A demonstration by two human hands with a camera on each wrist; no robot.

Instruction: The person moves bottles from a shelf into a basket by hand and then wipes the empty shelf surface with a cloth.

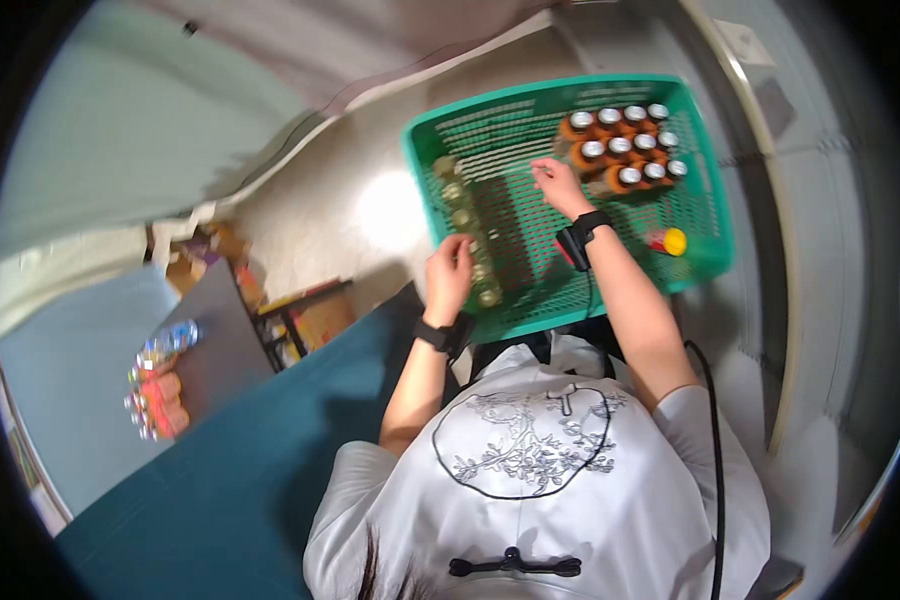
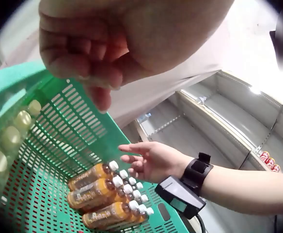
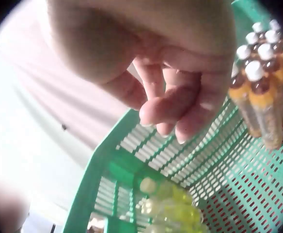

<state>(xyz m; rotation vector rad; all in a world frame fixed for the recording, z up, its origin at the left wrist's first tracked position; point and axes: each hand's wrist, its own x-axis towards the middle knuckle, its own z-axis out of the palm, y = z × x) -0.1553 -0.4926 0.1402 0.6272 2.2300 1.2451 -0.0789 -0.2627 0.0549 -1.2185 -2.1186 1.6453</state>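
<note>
A green plastic basket [image 1: 715,215] stands before the person. Over its left side hangs the left hand [image 1: 448,272], fingers loosely bent and holding nothing, close above a row of clear bottles with yellow-green contents and pale caps [image 1: 462,217]. The right hand [image 1: 560,188] is over the middle of the basket, also holding nothing, its fingers half curled in the right wrist view. Just beyond it, several orange-labelled bottles with white caps [image 2: 100,193] stand in rows at the basket's back right corner. A red container with a yellow lid [image 1: 674,241] lies at the right.
To the left extends a dark teal surface [image 1: 220,470]. Farther off, a grey table [image 1: 220,345] bears clear and red bottles [image 1: 160,400]. Grey shelving [image 2: 228,116] rises beyond the right arm. A black cable [image 1: 715,460] runs along the person's right side.
</note>
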